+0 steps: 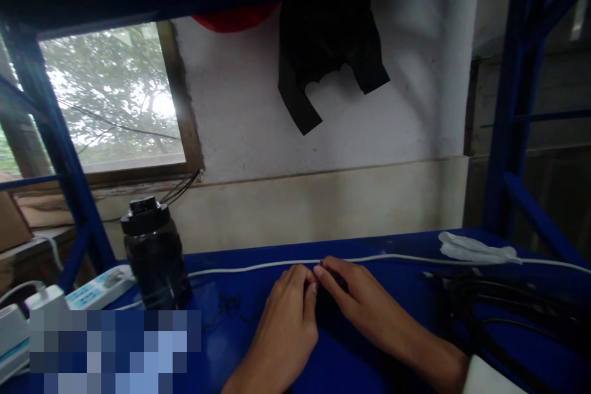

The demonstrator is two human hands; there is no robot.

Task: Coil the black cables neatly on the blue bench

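Over the blue shelf [258, 351], my left hand [290, 320] and my right hand [360, 295] meet with their fingertips close together. Fingers and thumb of each hand are closed in a pinch. Whatever lies between them is mostly covered; a dark patch shows beneath my right hand, too dim to name. Just behind the fingertips runs a white cable [258, 268] across the shelf. Left of my left hand lies a thin dark cord [228, 305].
A large dark water bottle [154, 258] stands at left beside a white power strip [99, 286]. To the right are coiled black cables [489, 305] and a crumpled white plastic bag [478, 249]. Blue posts [512, 104] frame the shelf. A pixelated patch hides the lower left.
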